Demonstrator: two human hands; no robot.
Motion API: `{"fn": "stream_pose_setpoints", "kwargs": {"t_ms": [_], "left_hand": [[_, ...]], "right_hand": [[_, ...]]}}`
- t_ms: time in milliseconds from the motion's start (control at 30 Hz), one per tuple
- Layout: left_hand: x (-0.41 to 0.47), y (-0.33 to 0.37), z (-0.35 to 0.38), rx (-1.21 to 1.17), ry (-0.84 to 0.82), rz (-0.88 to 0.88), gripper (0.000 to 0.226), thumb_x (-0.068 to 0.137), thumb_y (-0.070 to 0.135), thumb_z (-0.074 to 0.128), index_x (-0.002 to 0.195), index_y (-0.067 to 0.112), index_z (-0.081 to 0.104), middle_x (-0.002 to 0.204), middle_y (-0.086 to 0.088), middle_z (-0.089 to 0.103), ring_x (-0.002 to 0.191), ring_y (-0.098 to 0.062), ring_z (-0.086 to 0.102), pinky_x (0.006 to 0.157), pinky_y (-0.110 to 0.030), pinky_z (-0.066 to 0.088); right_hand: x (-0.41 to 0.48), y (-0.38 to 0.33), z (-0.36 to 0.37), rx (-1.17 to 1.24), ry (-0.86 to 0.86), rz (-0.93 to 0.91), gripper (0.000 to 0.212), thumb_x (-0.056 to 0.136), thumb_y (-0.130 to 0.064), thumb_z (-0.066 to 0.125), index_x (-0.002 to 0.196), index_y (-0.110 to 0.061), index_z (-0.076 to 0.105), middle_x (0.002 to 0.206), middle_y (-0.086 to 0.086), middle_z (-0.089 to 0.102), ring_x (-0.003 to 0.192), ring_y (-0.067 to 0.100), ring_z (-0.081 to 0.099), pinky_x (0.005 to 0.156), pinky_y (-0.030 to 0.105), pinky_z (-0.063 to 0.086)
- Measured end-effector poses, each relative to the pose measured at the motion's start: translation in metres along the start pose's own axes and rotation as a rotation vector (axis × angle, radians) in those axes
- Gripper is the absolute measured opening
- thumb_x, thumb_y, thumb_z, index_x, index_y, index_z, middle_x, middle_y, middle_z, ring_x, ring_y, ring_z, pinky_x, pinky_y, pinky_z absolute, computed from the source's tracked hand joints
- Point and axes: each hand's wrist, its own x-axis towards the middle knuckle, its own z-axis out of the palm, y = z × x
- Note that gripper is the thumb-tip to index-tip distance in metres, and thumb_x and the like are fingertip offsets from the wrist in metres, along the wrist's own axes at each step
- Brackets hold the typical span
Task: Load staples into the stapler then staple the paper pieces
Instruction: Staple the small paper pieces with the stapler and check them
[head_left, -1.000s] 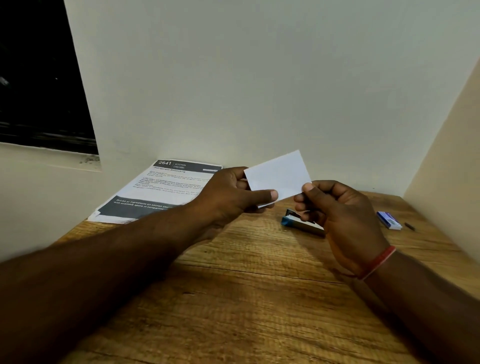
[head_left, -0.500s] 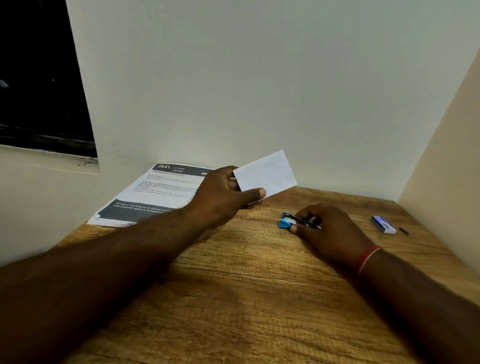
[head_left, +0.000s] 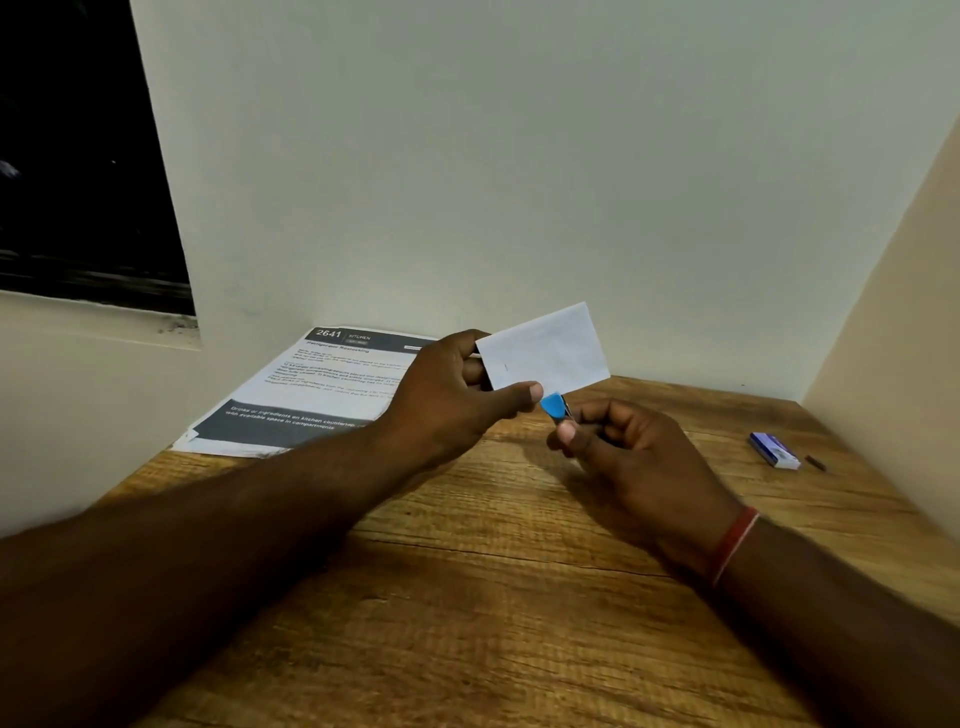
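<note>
My left hand (head_left: 457, 395) pinches small white paper pieces (head_left: 550, 353) by their left edge and holds them above the wooden table (head_left: 467, 597). A thin staple mark shows near the paper's left side. My right hand (head_left: 634, 462) grips a small blue stapler (head_left: 554, 406), lifted off the table. Only its blue tip shows, just under the paper's lower edge beside my left thumb. The rest of the stapler is hidden in my fingers.
A small blue-and-white staple box (head_left: 774, 451) lies at the right of the table with a small dark bit (head_left: 815, 462) beside it. Printed sheets (head_left: 311, 395) lie at the back left against the wall. Walls close in at the back and right.
My right hand let go of the paper, went down to the stapler on the table, gripped it and has lifted it up to the paper's lower edge. The left hand kept holding the paper.
</note>
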Motion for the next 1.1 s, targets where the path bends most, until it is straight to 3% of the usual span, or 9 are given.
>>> {"fn": "stream_pose_setpoints", "kwargs": {"t_ms": [67,200,367,600,733,900,1100], "left_hand": [[0.000,-0.001,0.000,0.008,0.002,0.003,0.051,0.087,0.021,0.099,0.130,0.014,0.072,0.109,-0.005,0.088,0.095,-0.022,0.088,0.094,-0.055,0.070],[0.002,-0.003,-0.004,0.042,0.024,0.024,0.065,0.071,0.046,0.100,0.125,0.021,0.074,0.109,-0.002,0.088,0.098,-0.024,0.087,0.093,-0.057,0.070],[0.005,-0.005,-0.004,0.112,0.021,0.070,0.065,0.071,0.049,0.099,0.125,0.025,0.074,0.112,0.003,0.087,0.103,-0.017,0.086,0.093,-0.056,0.070],[0.004,-0.001,-0.001,0.156,0.021,0.098,0.055,0.079,0.040,0.102,0.124,0.025,0.073,0.111,0.004,0.087,0.101,-0.014,0.085,0.091,-0.055,0.070],[0.001,0.000,0.001,0.150,0.036,0.116,0.051,0.081,0.032,0.103,0.121,0.023,0.073,0.109,0.002,0.085,0.099,-0.014,0.085,0.088,-0.045,0.072],[0.001,0.004,0.002,0.156,0.043,0.149,0.046,0.082,0.029,0.102,0.118,0.021,0.074,0.105,0.002,0.085,0.095,-0.013,0.084,0.078,-0.029,0.067],[0.000,0.005,0.001,0.150,0.043,0.152,0.044,0.083,0.029,0.102,0.116,0.022,0.074,0.104,0.002,0.085,0.093,-0.011,0.084,0.077,-0.029,0.068]], "right_hand": [[0.001,-0.001,-0.002,0.018,0.009,0.003,0.016,0.098,-0.030,0.078,0.111,-0.023,0.082,0.106,0.006,0.084,0.102,0.022,0.078,0.088,0.033,0.061],[-0.001,-0.004,-0.003,0.072,-0.009,-0.006,0.020,0.097,-0.026,0.077,0.115,-0.019,0.080,0.108,0.008,0.084,0.089,0.004,0.076,0.076,0.014,0.058],[0.001,-0.004,-0.004,0.116,0.006,-0.017,0.041,0.087,-0.037,0.078,0.122,-0.015,0.077,0.111,0.008,0.084,0.096,0.013,0.077,0.092,0.035,0.060],[0.003,-0.003,-0.009,0.082,0.039,-0.054,0.026,0.098,-0.026,0.075,0.120,-0.013,0.077,0.107,0.004,0.084,0.100,0.019,0.080,0.088,0.029,0.063],[0.000,-0.005,-0.008,0.122,0.033,-0.072,0.035,0.092,-0.026,0.076,0.124,-0.013,0.075,0.110,0.009,0.084,0.103,0.020,0.081,0.087,0.029,0.068],[0.000,-0.005,-0.007,0.144,0.019,-0.122,0.031,0.097,-0.015,0.076,0.127,-0.018,0.072,0.115,0.009,0.083,0.109,0.020,0.081,0.093,0.034,0.067],[0.002,-0.004,-0.007,0.157,0.035,-0.145,0.029,0.098,-0.004,0.074,0.126,-0.013,0.072,0.114,0.011,0.083,0.112,0.022,0.081,0.096,0.034,0.066]]}}
